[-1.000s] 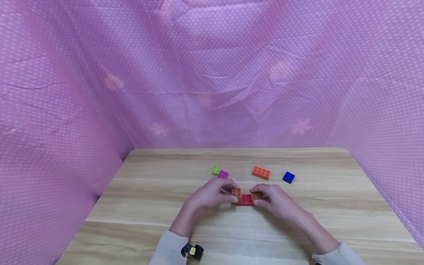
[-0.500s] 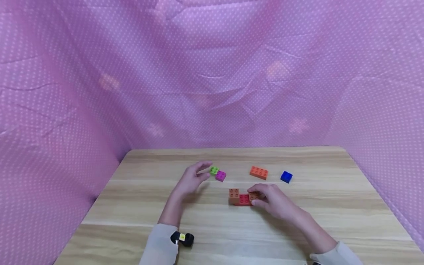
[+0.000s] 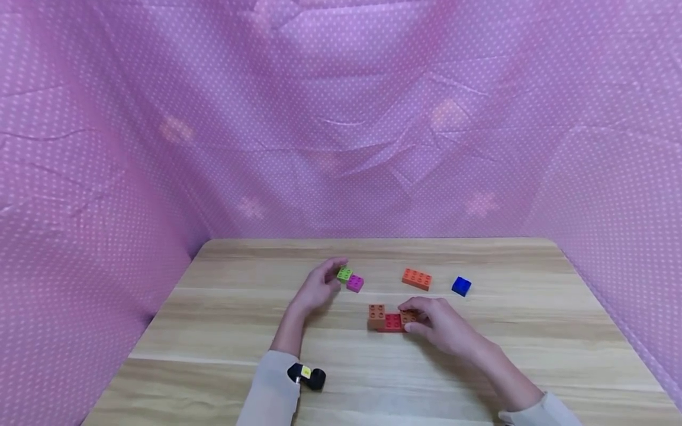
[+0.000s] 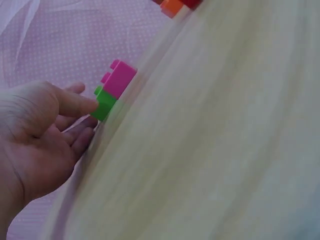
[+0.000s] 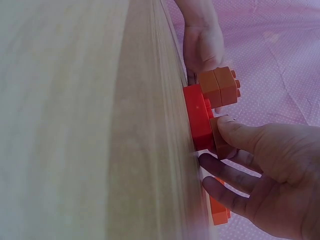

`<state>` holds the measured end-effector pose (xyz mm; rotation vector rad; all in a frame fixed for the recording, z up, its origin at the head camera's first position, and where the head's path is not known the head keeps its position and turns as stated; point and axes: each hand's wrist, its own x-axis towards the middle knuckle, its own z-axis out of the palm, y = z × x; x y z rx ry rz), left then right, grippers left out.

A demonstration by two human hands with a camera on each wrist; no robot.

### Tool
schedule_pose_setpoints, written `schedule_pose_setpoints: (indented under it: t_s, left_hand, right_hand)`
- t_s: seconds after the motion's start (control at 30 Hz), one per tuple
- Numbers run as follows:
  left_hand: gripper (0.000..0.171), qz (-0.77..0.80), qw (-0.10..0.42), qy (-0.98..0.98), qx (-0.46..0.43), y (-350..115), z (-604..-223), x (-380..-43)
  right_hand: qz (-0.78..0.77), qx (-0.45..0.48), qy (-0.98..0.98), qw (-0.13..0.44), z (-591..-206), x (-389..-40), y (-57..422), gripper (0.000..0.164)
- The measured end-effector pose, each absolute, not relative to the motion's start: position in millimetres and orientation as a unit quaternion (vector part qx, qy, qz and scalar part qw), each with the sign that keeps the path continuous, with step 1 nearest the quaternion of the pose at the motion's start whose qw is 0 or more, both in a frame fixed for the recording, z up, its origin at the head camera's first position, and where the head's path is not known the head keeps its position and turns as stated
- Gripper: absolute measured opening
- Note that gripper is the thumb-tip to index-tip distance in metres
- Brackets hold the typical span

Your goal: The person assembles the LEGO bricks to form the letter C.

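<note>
In the head view, a red brick (image 3: 393, 322) lies on the table with brown bricks on both ends. The taller brown part (image 5: 217, 87) at its left looks like two bricks stacked, overhanging the red one. My right hand (image 3: 444, 325) pinches the brown brick (image 5: 222, 140) on the right end between thumb and fingers. Farther back on the left, my left hand (image 3: 318, 288) has thumb and forefinger around a green brick (image 3: 344, 274); its thumb touches the brick in the left wrist view. A magenta brick (image 4: 120, 80) adjoins the green one at a corner.
An orange brick (image 3: 417, 278) with two rows of studs lies behind the red brick. To its right is a small blue brick (image 3: 461, 286). Pink dotted cloth (image 3: 341, 148) hangs behind and beside the wooden table (image 3: 213, 331).
My left hand has let go of the left brown stack and moved left and back to the green brick, its fingers closing in around it. The right hand keeps its place.
</note>
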<state>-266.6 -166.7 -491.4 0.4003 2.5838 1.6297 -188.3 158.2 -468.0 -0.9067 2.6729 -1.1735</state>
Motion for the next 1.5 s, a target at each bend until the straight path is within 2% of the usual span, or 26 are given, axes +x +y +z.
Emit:
schedule_pose_setpoints:
  t_s: [0.37,0.53,0.67,0.8,0.93,1.13,1.5]
  left_hand:
    - [0.046,0.569,0.004,0.815,0.11,-166,-502,-263]
    - [0.048,0.676,-0.002,0.732,0.082,-172,-507,-246]
    - [0.049,0.732,0.017,0.677,0.076,-166,-508,-226]
    - [0.05,0.758,0.027,0.642,0.109,-152,-509,-209]
    - [0.052,0.76,0.013,0.632,0.154,-138,-506,-200]
    - [0.048,0.76,0.01,0.626,0.173,-123,-504,-192]
    - [0.043,0.733,0.055,0.651,0.191,-112,-502,-187]
  right_hand:
    - [-0.382,-0.289,0.877,0.046,-466,-189,159,0.034]
    - [-0.383,-0.289,0.876,0.049,-466,-187,156,0.033]
    - [-0.38,-0.288,0.877,0.052,-468,-185,155,0.033]
    - [-0.383,-0.296,0.873,0.055,-469,-184,154,0.034]
    - [-0.388,-0.299,0.87,0.049,-469,-186,155,0.034]
    - [-0.386,-0.299,0.871,0.052,-470,-189,158,0.033]
    - [-0.394,-0.295,0.868,0.06,-469,-190,158,0.032]
